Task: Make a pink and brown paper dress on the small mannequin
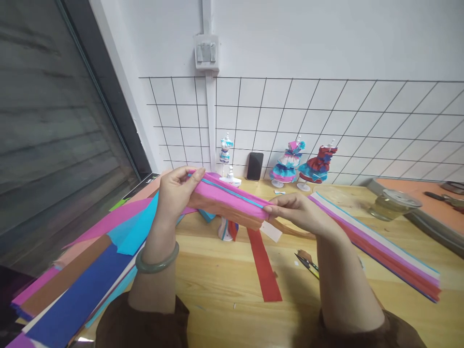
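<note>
Both hands are up over the surface (217, 285), and a pink strip (232, 195) stretches between them, held off the wood with a slim blue line along its length. The left hand (180, 191), a green bangle (158, 263) round its wrist, has the left end pinched, thumb on top, fingers closed. Over to the right hand (295, 212): thumb and fingertips nearly together, nipping the other end. A brown layer (232, 212) hangs just below the pink, and whether it is joined on, I cannot tell.

Beneath them, a red strip (266, 270) lies flat, a white card (271, 231) near its top end, and scissors (308, 265) rest to its right, close to the right forearm. Out on the left, a heap of coloured sheets (83, 275) runs in blue, brown, pink and turquoise; across on the right, a layered stack (380, 246) slants over the wood.

And at the back, a phone (255, 166) leans upright by the tiled wall (362, 130), a small dress form (226, 150) to its left, two ruffled dresses (288, 164) on stands to its right. Far right, a glass jar (394, 204) sits beside an orange board (427, 198).
</note>
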{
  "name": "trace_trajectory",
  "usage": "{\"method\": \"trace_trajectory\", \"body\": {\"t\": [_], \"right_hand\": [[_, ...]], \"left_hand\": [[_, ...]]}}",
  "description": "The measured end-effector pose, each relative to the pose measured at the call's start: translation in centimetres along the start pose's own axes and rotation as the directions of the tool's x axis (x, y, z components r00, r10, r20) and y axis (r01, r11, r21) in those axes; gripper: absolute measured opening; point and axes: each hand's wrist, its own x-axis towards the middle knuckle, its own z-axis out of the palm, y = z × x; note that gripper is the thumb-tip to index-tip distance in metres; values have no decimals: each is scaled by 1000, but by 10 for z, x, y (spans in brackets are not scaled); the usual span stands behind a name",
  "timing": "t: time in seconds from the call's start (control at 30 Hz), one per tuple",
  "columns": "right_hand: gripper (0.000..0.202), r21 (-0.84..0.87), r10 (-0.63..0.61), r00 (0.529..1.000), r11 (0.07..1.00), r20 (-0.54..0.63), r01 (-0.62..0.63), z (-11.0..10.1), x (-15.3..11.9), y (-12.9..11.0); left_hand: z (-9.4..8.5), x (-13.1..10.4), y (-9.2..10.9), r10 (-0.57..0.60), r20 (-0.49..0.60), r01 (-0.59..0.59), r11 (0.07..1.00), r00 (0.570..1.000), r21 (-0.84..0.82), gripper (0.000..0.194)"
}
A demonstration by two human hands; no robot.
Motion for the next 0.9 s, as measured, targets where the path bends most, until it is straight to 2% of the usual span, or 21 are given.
{"method": "trace_trajectory", "body": {"t": [0.1, 0.17, 0.3, 0.4, 0.47, 0.6, 0.73, 0.83, 0.9], "right_hand": [[35, 4, -30, 991, 1000, -129, 31, 0, -2, -5], [34, 16, -55, 970, 998, -239, 60, 3, -3, -8], [30, 107, -88, 898, 983, -432, 147, 15, 1, -14], [28, 125, -114, 842, 970, -527, 210, 22, 7, -20], [29, 93, -134, 830, 972, -541, 217, 25, 9, -25], [31, 30, -143, 837, 982, -529, 187, 21, 5, -35], [32, -20, -135, 836, 989, -532, 147, 9, -8, -39], [31, 12, -112, 860, 991, -498, 135, -3, -16, -38], [31, 30, -117, 854, 988, -507, 153, -10, -19, -39]], "left_hand": [[0, -1, 4, 60, -29, -59, 997, 998, 48, 20], [-2, -2, 7, 88, -62, -84, 994, 994, 65, 19], [-5, -4, 14, 106, -169, -96, 993, 980, 66, 20], [-8, -6, 19, 137, -233, -119, 989, 963, 92, 20], [-9, -7, 22, 158, -257, -140, 986, 953, 86, 20], [-11, -9, 23, 180, -246, -167, 983, 952, 72, 18], [-7, -12, 25, 194, -188, -191, 981, 963, 37, 16], [-1, -15, 28, 203, -147, -203, 979, 968, 14, 14], [3, -17, 31, 207, -146, -208, 978, 967, 8, 13]]}}
